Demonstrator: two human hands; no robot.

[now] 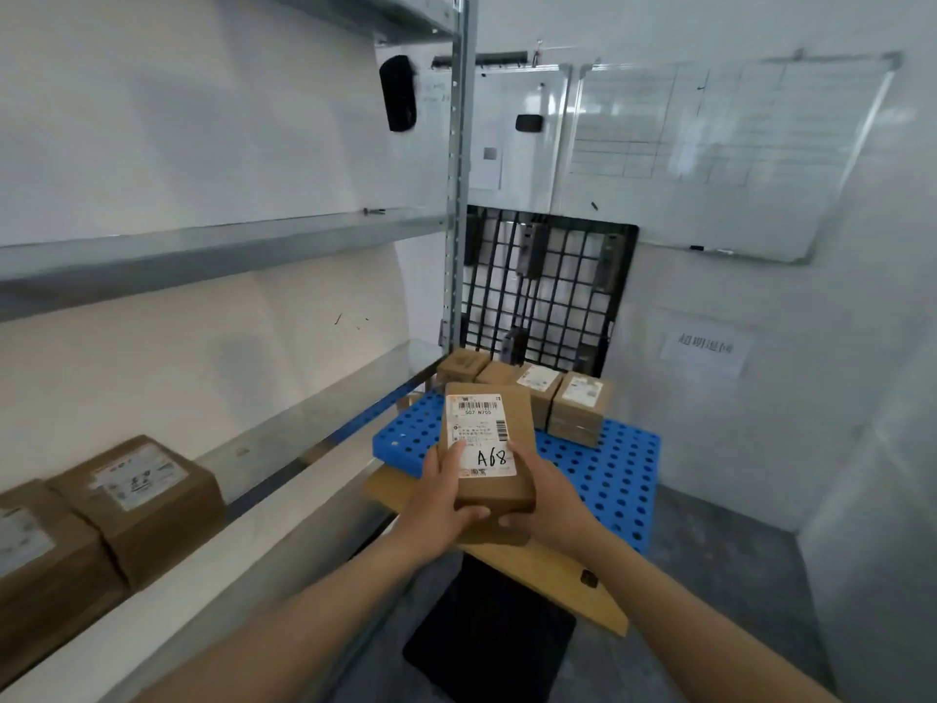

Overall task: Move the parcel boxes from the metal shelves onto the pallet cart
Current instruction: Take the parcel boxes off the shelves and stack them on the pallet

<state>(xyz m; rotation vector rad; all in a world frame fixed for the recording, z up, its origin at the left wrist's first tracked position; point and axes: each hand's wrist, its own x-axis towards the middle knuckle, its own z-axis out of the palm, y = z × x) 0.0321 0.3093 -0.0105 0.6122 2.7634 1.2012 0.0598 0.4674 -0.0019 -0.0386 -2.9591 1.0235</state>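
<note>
Cardboard parcel box (489,438), marked A68, is gripped by its long sides between your left hand (440,504) and right hand (550,504); the blue pallet cart (608,479) lies at 1 o'clock; it looks light and stiff; keep your thumbs off the slick label (484,451).

The held box (518,423) is plain brown cardboard. Its label (482,433) is white with black barcodes, black print and a black handwritten "A68". The pallet (608,474) is bright blue, patterned with regular rows of round holes. The boxes on the pallet (578,413) and the boxes on the shelf (147,520) are brown with white labels. The shelf (203,246) is grey metal. The grid panel (547,286) is black with square openings. The board (547,565) is tan. The mat (487,636) is black, the floor (710,575) grey.
</note>
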